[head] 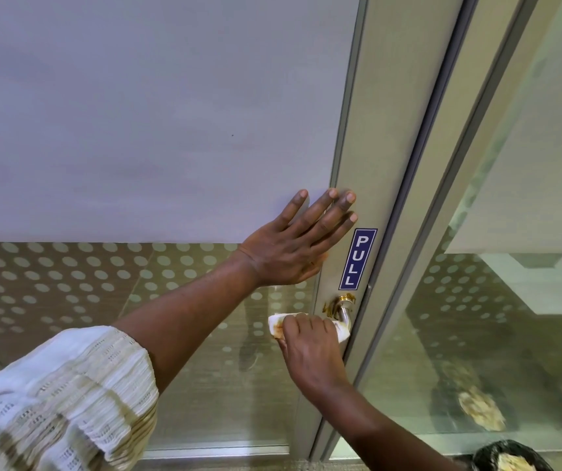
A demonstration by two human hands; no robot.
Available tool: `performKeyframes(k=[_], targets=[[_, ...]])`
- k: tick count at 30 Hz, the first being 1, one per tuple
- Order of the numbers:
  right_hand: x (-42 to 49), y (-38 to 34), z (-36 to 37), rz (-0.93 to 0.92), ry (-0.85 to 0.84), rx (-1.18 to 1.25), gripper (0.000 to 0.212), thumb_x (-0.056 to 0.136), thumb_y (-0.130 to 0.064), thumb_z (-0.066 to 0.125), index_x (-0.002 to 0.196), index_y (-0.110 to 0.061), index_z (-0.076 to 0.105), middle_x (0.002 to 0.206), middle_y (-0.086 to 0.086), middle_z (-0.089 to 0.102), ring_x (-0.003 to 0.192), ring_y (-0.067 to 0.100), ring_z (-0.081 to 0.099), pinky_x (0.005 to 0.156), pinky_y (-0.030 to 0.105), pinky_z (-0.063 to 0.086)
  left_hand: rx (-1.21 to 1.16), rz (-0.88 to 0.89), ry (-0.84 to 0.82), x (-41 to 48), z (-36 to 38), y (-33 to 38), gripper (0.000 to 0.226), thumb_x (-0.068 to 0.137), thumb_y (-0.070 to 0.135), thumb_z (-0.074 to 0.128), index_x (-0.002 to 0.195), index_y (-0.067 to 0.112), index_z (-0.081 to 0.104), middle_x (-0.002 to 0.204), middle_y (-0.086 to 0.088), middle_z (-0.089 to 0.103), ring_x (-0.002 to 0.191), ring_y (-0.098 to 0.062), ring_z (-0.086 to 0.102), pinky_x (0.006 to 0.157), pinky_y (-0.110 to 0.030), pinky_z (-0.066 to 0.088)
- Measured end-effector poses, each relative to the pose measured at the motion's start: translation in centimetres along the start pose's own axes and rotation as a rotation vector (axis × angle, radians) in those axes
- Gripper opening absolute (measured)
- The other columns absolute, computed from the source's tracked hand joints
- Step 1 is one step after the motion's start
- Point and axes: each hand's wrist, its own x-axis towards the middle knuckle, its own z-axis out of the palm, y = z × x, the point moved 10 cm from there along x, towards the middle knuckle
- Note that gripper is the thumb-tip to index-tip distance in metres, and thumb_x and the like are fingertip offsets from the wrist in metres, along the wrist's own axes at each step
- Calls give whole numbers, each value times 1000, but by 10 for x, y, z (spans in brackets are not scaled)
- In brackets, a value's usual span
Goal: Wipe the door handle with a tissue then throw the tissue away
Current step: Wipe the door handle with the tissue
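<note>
A metal lever door handle (342,309) with brownish smears at its base sits on the grey door frame, just under a blue PULL sticker (357,259). My right hand (310,348) grips a white tissue (276,325), stained brown, wrapped around the handle's lever; most of the lever is hidden under the tissue and my fingers. My left hand (293,244) lies flat with fingers spread against the glass door and frame, just above the handle, holding nothing.
The glass door (136,130) has a frosted upper panel and a dotted band lower down. A fixed glass panel (510,300) stands to the right. A bin with a black liner (507,457), holding crumpled tissue, shows at the bottom right.
</note>
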Motion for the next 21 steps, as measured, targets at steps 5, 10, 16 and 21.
performKeyframes(k=[5,10,16,21], targets=[[28,5,-1,227,-258,45,58,102,-54,32,80,-15,70,70,5,67,65,26,65,59,32,39,7,-10,9,0,-1,0,66,105,38,44,162,8,36,168,-20,29,156,-38,26,126,-57,10],[36,3,23,418,-420,106,39,104,-36,34,102,-14,67,90,4,72,83,26,69,70,33,45,3,-11,13,0,-1,0,67,104,38,45,163,8,35,168,-20,25,156,-38,26,126,-57,11],[35,-22,7,151,-203,141,17,94,-10,44,95,-8,60,81,10,68,65,28,63,55,35,44,-6,-11,15,0,-2,0,67,104,38,45,163,8,35,168,-20,22,155,-38,28,126,-57,13],[16,-15,0,-30,-61,201,19,100,-26,49,106,-11,58,87,7,64,70,23,58,62,35,50,-24,-10,14,-1,-2,1,67,105,39,45,163,7,34,169,-20,21,156,-39,26,126,-56,12]])
